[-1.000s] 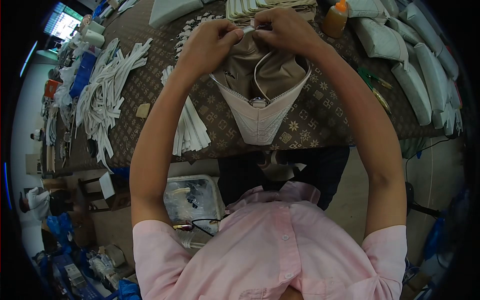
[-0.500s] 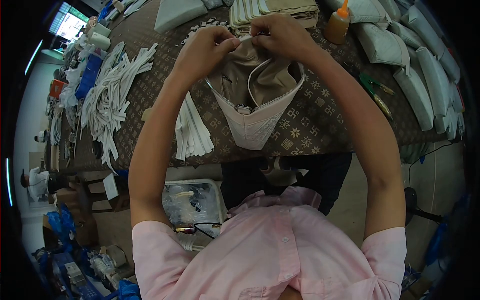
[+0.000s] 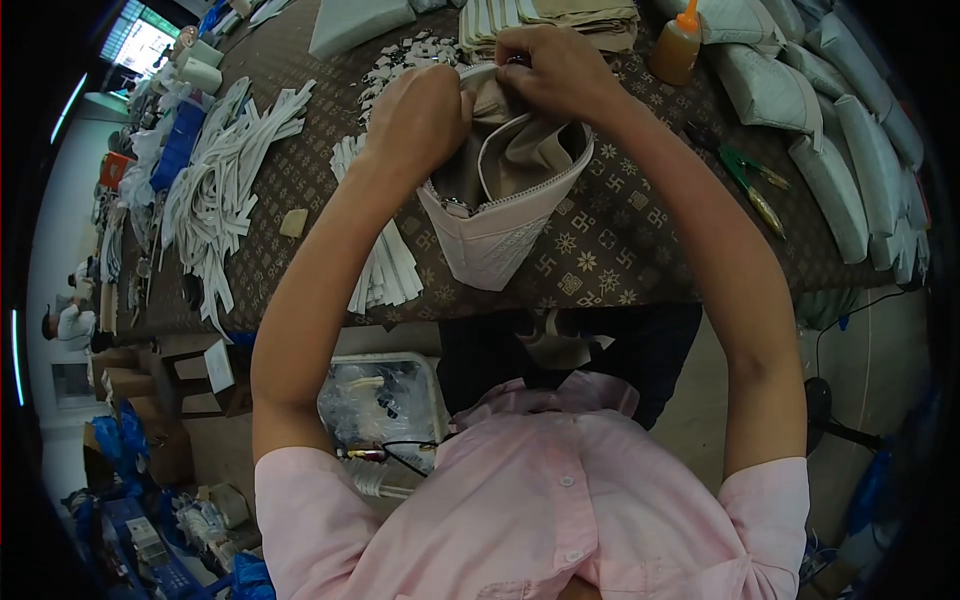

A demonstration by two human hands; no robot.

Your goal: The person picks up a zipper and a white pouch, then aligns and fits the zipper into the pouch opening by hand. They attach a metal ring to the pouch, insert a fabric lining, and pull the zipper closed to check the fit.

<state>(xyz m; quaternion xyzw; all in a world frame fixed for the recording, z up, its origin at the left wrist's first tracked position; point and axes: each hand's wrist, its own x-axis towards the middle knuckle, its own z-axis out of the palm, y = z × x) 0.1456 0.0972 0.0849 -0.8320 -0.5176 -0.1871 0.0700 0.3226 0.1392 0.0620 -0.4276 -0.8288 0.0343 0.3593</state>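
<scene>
A pale pink zippered pouch hangs open above the patterned tablecloth, its tan lining showing. My left hand is curled over the pouch's upper left rim, fingertips mostly hidden inside. With bent fingers, my right hand pinches the far rim near the zipper. A metal zipper slider sits at the near left corner of the opening. White zipper strips lie beside the pouch, partly behind my left forearm. Small metal parts are heaped beyond my left hand.
An orange-tipped glue bottle and green-handled pliers lie to the right, near stacked pale pouches. Long white strips are piled at left. Folded fabric pieces lie at the back. A plastic bin stands below the table edge.
My left hand has turned and moved down over the rim, its fingers now reaching into the pouch. The pouch has shifted slightly left and tilted. My right hand stays on the far rim.
</scene>
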